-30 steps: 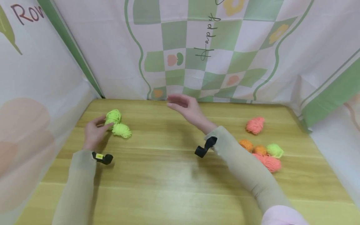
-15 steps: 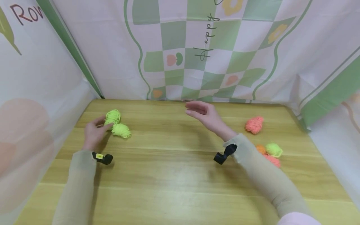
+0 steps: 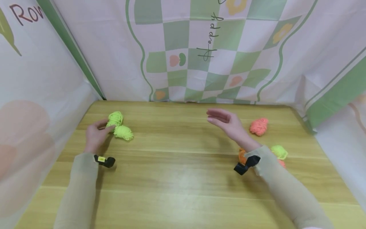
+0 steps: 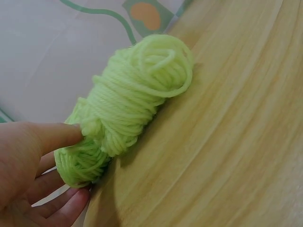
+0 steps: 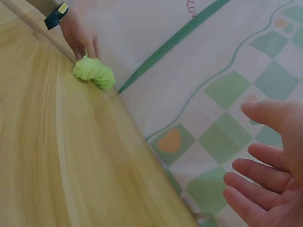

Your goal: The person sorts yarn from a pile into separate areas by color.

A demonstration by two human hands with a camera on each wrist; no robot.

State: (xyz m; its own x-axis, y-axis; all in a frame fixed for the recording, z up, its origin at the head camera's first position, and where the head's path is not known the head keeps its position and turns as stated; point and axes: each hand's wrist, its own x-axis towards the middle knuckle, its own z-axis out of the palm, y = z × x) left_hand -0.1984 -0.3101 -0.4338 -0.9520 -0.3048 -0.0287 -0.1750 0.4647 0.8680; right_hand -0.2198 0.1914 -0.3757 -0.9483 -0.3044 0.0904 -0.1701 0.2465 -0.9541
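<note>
At the back left of the table, my left hand (image 3: 95,136) holds a yellow-green yarn ball (image 3: 115,118) between thumb and fingers. A second yellow-green yarn ball (image 3: 123,133) lies against it on the near side. In the left wrist view the thumb presses by the join of the two, and the fingers reach round the far yarn ball (image 4: 80,163). My right hand (image 3: 231,125) hovers over the table right of the middle, holding nothing. The right wrist view shows its fingers (image 5: 251,194) apart and loosely bent.
A coral yarn ball (image 3: 259,126) lies at the back right of the wooden table (image 3: 171,178). Nearer, an orange yarn ball (image 3: 242,156), a yellow-green one (image 3: 279,152) and coral yarn are partly hidden by my right sleeve. Patterned cloth (image 3: 114,47) hangs around the table.
My right hand has moved rightwards and slightly nearer, away from the middle of the back edge. Its arm now covers different parts of the yarn group. The left hand has stayed on its yarn ball.
</note>
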